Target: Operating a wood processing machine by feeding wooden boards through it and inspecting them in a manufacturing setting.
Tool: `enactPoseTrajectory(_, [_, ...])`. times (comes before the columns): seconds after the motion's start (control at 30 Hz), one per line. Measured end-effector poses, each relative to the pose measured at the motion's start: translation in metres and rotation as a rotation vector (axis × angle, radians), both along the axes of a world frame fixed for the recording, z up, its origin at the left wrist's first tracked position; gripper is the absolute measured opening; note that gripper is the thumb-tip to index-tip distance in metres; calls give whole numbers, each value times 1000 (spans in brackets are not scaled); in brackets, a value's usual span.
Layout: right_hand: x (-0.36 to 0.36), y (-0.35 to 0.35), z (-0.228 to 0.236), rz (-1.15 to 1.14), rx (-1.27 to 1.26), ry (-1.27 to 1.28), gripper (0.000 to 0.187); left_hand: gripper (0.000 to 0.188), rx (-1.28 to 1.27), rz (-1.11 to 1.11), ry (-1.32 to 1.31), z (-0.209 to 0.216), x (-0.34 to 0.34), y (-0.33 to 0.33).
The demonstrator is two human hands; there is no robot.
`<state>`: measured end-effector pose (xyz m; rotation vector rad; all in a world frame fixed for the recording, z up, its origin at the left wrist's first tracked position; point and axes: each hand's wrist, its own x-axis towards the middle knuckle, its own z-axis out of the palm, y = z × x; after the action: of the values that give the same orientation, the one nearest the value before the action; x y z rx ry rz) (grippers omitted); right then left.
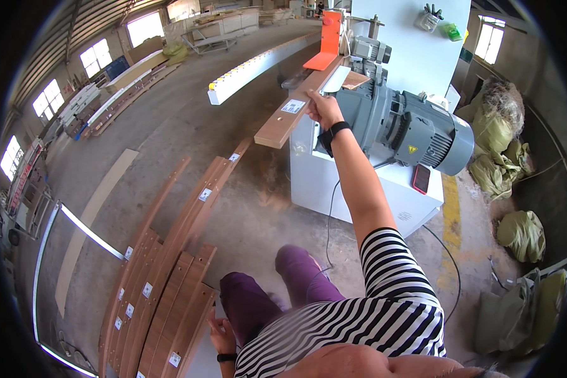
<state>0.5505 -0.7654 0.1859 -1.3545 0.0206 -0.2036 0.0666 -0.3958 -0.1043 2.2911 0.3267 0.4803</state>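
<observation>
A brown wooden board with a white label juts toward me from the machine. My right hand, arm stretched forward, grips the board's right edge, fingers closed on it. Low in the view, my left hand hangs beside a stack of brown boards, its fingers loosely bent and apart, with nothing seen in them. White labels dot several of the stacked boards. An orange guard stands over the far end of the board in my right hand.
A large grey motor sits on the machine's white base, with a phone near its edge. Cables trail on the floor. A white roller rail runs left of the machine. Sacks line the right wall.
</observation>
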Motion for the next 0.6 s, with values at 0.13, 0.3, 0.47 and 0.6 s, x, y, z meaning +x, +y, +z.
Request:
enactPoseTrajectory(0.13, [-30,8,0,182,139,54,26,48,-13,-39,-22,0,1,-2])
enactPoseTrajectory(0.3, [-28,4,-7,270,301,13,24,42,-1,-113,18,22,14,-7])
enactPoseTrajectory(0.47, [-70,25,-2,334,138,90,24,36,-22,-181,41,44,35,-17])
enactPoseTrajectory(0.6, [-104,46,-1,470,225,121,24,38,-341,-279,-63,69,68,-24])
